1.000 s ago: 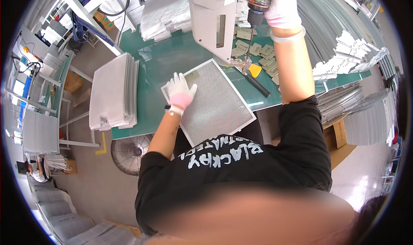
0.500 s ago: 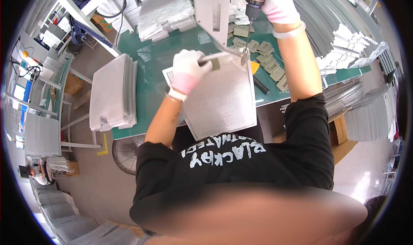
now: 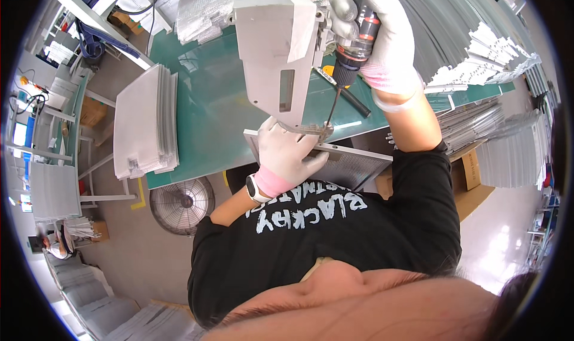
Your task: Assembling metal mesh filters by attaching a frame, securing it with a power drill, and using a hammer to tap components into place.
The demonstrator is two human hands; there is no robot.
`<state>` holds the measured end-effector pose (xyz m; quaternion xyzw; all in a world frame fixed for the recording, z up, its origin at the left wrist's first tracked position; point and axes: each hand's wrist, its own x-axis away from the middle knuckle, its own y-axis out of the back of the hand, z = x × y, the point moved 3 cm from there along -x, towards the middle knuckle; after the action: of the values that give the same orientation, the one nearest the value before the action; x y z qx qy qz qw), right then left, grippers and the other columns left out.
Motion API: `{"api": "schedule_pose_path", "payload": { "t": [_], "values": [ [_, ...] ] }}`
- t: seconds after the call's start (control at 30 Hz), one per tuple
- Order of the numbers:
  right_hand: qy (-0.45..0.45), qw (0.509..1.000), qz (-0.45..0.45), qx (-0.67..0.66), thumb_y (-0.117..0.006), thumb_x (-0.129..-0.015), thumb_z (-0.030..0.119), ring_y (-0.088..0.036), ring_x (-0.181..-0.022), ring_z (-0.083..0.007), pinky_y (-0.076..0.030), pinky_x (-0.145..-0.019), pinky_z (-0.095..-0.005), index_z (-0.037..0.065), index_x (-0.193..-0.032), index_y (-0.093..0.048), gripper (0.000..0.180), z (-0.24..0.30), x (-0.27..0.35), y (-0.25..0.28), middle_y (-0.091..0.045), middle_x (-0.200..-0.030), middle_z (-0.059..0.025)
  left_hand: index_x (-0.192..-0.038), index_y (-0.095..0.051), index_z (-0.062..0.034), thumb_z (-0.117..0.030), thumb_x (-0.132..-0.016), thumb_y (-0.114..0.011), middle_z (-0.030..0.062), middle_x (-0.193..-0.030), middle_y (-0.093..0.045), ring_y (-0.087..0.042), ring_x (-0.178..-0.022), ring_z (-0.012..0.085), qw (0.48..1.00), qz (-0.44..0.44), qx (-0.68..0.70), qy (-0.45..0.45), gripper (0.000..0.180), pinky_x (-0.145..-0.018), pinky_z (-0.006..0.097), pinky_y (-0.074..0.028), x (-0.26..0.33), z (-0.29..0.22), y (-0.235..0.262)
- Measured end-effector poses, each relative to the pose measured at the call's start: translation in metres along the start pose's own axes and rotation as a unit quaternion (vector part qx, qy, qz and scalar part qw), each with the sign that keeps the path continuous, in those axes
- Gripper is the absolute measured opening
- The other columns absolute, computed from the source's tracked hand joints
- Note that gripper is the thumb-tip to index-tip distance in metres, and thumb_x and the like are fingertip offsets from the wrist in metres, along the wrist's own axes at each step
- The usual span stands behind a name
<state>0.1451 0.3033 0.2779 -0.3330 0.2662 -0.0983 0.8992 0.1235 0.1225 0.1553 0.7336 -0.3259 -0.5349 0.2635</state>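
- Left hand, in a white glove with a pink cuff and a watch at the wrist, pressed flat with spread fingers on the flat metal mesh panel; no closed grasp, palm bearing down on the panel's top face.
- Mesh panel tilted, resting at the near edge of the green tabletop and jutting out past it toward the body.
- Right hand, gloved alike, wrapped tight around the body of a powered screwdriver, held upright.
- Screwdriver bit pointing down, tip meeting the panel's far edge just beside the left fingers.
- Grey machine housing standing directly behind the panel.
- Stack of like panels near the tabletop's left edge, well apart from both hands.
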Motion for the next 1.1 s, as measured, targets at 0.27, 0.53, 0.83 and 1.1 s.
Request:
{"api": "schedule_pose_path", "payload": {
  "t": [0.27,0.53,0.83,1.1],
  "values": [
    [0.012,0.998,-0.036,0.058,-0.062,-0.093,0.029,-0.052,-0.054,-0.0160,-0.040,-0.045,-0.0269,0.009,-0.083,-0.052,0.024,0.003,0.008,-0.003,-0.055,-0.072,-0.0070,-0.083,-0.068,-0.0142,-0.028,-0.062,-0.079,-0.0020,-0.077,-0.065,-0.060,-0.068,0.0219,1.000,0.014,-0.005,0.008,0.028,-0.068,0.043,-0.034,0.006,-0.003,0.000],
    [0.054,0.994,0.039,0.091,-0.059,-0.096,0.029,-0.056,-0.064,-0.0150,-0.045,-0.055,-0.0255,0.005,-0.096,-0.054,0.024,0.009,0.007,-0.001,-0.057,-0.079,-0.0075,-0.082,-0.069,-0.0137,-0.028,-0.061,-0.079,-0.0010,-0.076,-0.065,-0.060,-0.069,0.0224,0.999,-0.012,0.023,-0.020,0.027,-0.067,0.043,-0.034,0.004,0.003,-0.002],
    [0.077,0.978,-0.057,0.184,-0.054,-0.097,0.038,-0.047,-0.051,-0.0085,-0.038,-0.045,-0.0220,0.005,-0.082,-0.049,0.036,-0.006,0.027,-0.001,-0.051,-0.069,-0.0036,-0.086,-0.072,-0.0145,-0.026,-0.061,-0.076,0.0021,-0.088,-0.066,-0.061,-0.085,0.0248,0.999,-0.009,-0.023,0.021,0.028,-0.081,0.046,-0.038,0.005,-0.008,-0.003],
    [0.070,0.988,-0.013,0.136,-0.056,-0.096,0.032,-0.050,-0.052,-0.0106,-0.039,-0.046,-0.0239,0.005,-0.084,-0.052,0.029,-0.003,0.030,0.004,-0.055,-0.070,-0.0049,-0.088,-0.073,-0.0169,-0.025,-0.060,-0.075,0.0013,-0.089,-0.066,-0.061,-0.088,0.0241,0.997,0.067,0.010,0.040,0.030,-0.081,0.045,-0.040,0.021,0.002,-0.005]
  ]
}}
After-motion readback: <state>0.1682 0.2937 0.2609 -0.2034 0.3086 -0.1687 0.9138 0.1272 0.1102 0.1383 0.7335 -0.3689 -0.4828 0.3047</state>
